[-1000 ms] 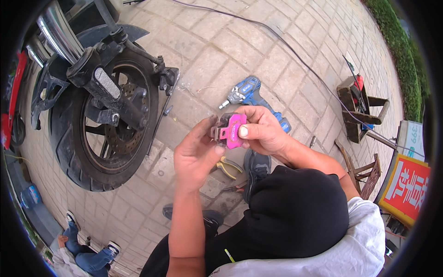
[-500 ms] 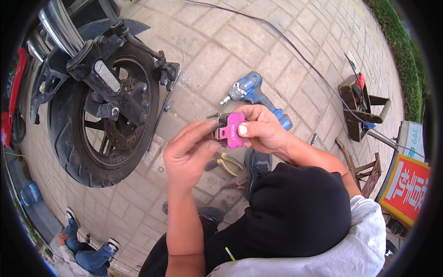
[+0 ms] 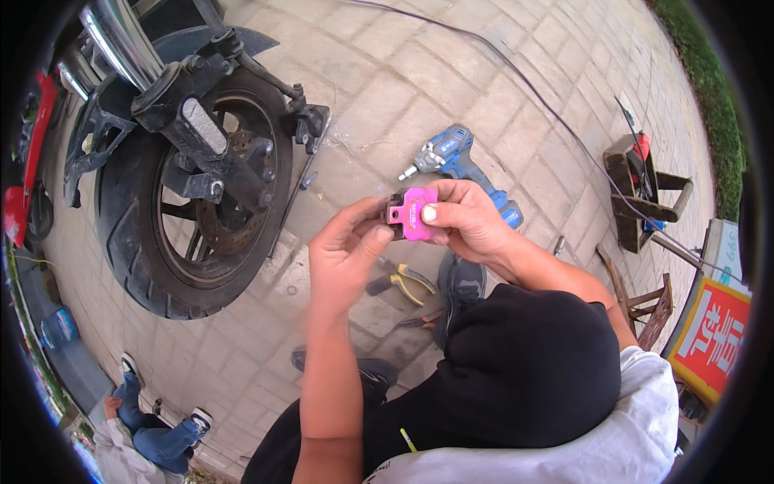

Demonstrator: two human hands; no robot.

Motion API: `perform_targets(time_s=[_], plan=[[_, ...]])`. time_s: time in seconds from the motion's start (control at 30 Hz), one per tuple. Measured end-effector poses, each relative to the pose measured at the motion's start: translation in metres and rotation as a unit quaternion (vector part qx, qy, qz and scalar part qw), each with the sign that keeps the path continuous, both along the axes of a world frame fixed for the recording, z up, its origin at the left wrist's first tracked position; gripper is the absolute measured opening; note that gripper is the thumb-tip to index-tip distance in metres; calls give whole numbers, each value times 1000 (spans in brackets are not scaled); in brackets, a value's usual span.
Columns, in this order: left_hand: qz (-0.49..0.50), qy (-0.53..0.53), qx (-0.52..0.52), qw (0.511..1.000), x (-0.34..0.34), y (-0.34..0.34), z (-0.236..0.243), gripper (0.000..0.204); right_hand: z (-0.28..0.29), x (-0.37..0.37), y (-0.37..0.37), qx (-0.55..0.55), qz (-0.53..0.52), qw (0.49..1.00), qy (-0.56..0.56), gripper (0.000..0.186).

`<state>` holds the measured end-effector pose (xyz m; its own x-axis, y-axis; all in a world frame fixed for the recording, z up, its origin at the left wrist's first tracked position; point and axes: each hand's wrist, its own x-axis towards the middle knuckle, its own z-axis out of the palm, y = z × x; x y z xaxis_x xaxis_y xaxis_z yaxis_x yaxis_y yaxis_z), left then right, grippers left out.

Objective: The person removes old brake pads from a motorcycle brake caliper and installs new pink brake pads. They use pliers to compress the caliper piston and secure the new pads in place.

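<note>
Spreading across most of the view, pale brick paving (image 3: 363, 48) carries everything else. At the left stands a motorcycle's front wheel (image 3: 208, 230), with a dark fork leg (image 3: 189, 125) and a spoked rim. Toward the lower left, another person (image 3: 161, 444) in blue jeans sits near the edge of the view. At the far right is a red and yellow signboard (image 3: 709, 343), and above it, on the paving, a wooden toolbox (image 3: 621, 214) with red and blue items in it. A thin dark cable (image 3: 524, 89) curves down toward the box. Beyond the hands lies a blue power tool (image 3: 459, 159), its metal nose pointing left.

The left hand (image 3: 343, 254) and right hand (image 3: 476, 222) meet in the middle, both clamped on one pink-and-dark part (image 3: 412, 216), held up above the paving. The right thumb presses flat on the pink face; the left thumb and fingers pinch the dark end, their tips partly hidden. Below the part, yellow-and-black pliers (image 3: 403, 285) lie beside a dark shoe (image 3: 463, 290). Smallest are a metal cylinder (image 3: 559, 245) by the right forearm and a bolt (image 3: 309, 180) near the wheel.
</note>
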<state>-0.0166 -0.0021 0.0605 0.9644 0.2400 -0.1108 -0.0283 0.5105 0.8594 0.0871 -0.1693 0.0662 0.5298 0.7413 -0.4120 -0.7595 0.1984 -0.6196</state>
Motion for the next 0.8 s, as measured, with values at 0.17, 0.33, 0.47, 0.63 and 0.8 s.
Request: perform_targets(time_s=[0.17, 0.33, 0.47, 0.63, 0.8], plan=[[-6, 126, 16, 992, 17, 4, -19, 48, -18, 6, -4, -91, -56, 994, -14, 17], [209, 231, -12, 950, 39, 49, -77, 51, -21, 9, -9, -119, -63, 988, -69, 13], [240, 199, -6, 950, 70, 72, -104, 55, -21, 10, -17, -135, -42, 987, -82, 20], [252, 196, -82, 944, 91, 77, -114, 61, -20, 17, -31, -167, -49, 980, -96, 16], [172, 220, -91, 956, 93, 68, -111, 67, -22, 23, -43, -160, -20, 985, -67, 18]])
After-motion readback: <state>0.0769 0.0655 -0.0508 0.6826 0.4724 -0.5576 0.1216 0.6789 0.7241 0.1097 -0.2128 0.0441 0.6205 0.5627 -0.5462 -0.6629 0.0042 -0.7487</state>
